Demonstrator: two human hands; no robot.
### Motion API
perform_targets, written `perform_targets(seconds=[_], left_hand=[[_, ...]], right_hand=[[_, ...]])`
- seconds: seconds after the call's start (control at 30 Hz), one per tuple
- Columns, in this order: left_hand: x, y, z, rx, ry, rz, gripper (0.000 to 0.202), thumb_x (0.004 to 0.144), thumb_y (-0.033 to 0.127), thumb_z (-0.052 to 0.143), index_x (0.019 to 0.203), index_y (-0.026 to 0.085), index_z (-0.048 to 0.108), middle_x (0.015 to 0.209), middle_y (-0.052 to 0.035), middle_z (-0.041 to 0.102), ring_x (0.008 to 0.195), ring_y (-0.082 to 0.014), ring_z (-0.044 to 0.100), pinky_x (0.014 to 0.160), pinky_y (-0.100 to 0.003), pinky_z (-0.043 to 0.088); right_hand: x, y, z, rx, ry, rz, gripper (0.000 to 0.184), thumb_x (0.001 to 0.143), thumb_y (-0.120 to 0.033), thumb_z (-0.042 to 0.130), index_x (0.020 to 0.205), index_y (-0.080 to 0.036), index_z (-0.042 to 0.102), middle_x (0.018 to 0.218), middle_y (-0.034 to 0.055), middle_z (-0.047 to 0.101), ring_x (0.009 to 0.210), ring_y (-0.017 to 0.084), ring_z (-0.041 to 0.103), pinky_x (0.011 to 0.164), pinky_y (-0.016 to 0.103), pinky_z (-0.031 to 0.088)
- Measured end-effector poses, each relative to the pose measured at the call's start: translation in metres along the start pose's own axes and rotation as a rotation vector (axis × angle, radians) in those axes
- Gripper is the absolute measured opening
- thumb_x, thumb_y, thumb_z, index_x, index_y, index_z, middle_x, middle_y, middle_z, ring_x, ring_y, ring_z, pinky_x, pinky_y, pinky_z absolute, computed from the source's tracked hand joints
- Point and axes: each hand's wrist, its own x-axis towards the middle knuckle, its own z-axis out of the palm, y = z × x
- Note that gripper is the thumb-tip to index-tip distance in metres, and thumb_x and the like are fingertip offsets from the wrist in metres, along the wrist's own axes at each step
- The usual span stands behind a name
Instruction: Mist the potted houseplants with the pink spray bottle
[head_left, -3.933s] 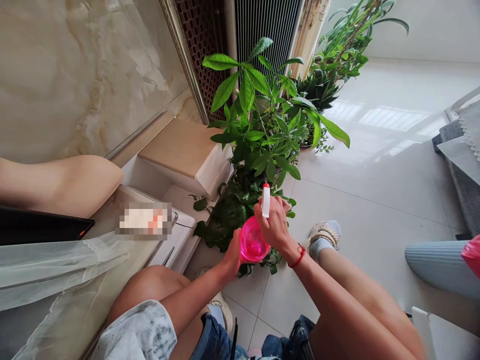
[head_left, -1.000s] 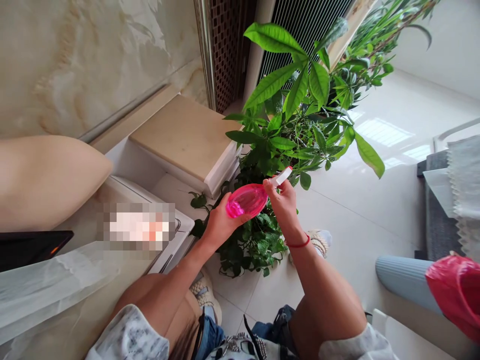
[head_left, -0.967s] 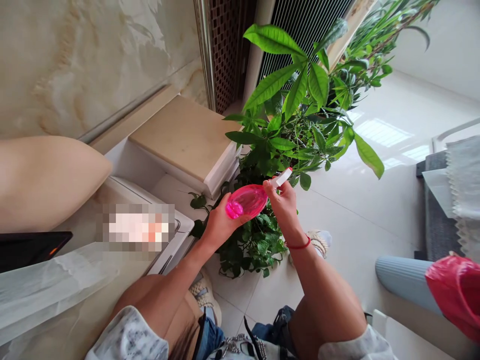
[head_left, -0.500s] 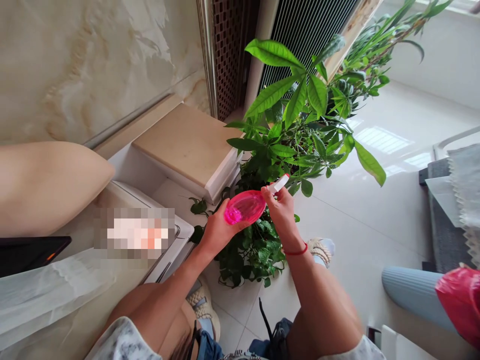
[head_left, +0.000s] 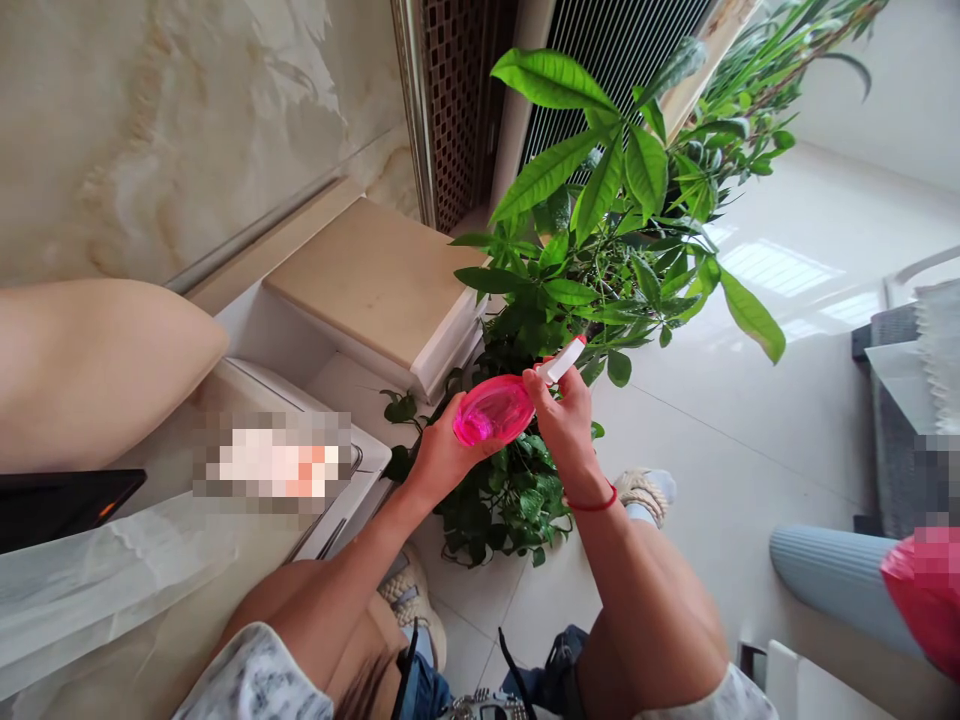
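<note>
A see-through pink spray bottle [head_left: 495, 411] lies tilted in the middle of the head view, between my two hands. My left hand [head_left: 448, 440] wraps round the bottle's base and underside. Closed at the neck end is my right hand [head_left: 564, 412], its fingers round the white and red spray head [head_left: 562, 360]. A red cord circles my right wrist. Just beyond the nozzle spread the broad green leaves of a potted plant [head_left: 600, 175], and trailing leafy vines [head_left: 517, 500] hang below the bottle.
To the left stand a tan-topped cabinet [head_left: 375, 280] and a counter with a white cloth [head_left: 97, 590] and a dark flat device [head_left: 67, 510]. A blue-grey ribbed bin [head_left: 832, 575] with a red bag [head_left: 926, 590] is at the right on the tiled floor [head_left: 720, 440].
The view has shifted slightly. Both hands and the spray bottle sit a little further right and higher in the picture, with the same hold on it.
</note>
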Motion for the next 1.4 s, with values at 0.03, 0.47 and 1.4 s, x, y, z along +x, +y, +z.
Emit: perform_targets(seconds=[0.03, 0.47, 1.4], left_hand=[[0.000, -0.001, 0.000, 0.007, 0.000, 0.003, 0.072, 0.074, 0.055, 0.085, 0.134, 0.025, 0.060, 0.115, -0.0039, 0.078, 0.104, -0.0256, 0.073, 0.083, -0.032, 0.056], [-0.002, -0.007, 0.009, 0.034, 0.052, -0.140, 0.079, 0.066, 0.039, 0.090, 0.134, 0.024, 0.052, 0.118, -0.0078, 0.077, 0.104, -0.0277, 0.074, 0.084, -0.036, 0.056], [-0.002, -0.011, 0.009, 0.009, 0.068, -0.179, 0.081, 0.063, 0.046, 0.094, 0.128, 0.023, 0.051, 0.121, -0.0113, 0.075, 0.105, -0.0298, 0.074, 0.082, -0.038, 0.056]], right_hand=[[0.000, 0.000, -0.001, 0.000, -0.004, -0.004, 0.036, 0.082, -0.058, 0.069, 0.086, -0.023, 0.062, 0.084, 0.0031, 0.067, 0.081, 0.021, 0.056, 0.078, 0.038, 0.045], [-0.001, -0.006, -0.004, -0.060, -0.061, -0.098, 0.031, 0.085, -0.053, 0.066, 0.097, -0.024, 0.067, 0.097, 0.0055, 0.072, 0.092, 0.025, 0.060, 0.091, 0.048, 0.046], [-0.001, 0.000, 0.006, 0.028, -0.074, -0.058, 0.034, 0.086, -0.054, 0.066, 0.103, -0.024, 0.066, 0.092, 0.0034, 0.067, 0.089, 0.021, 0.057, 0.078, 0.036, 0.047]])
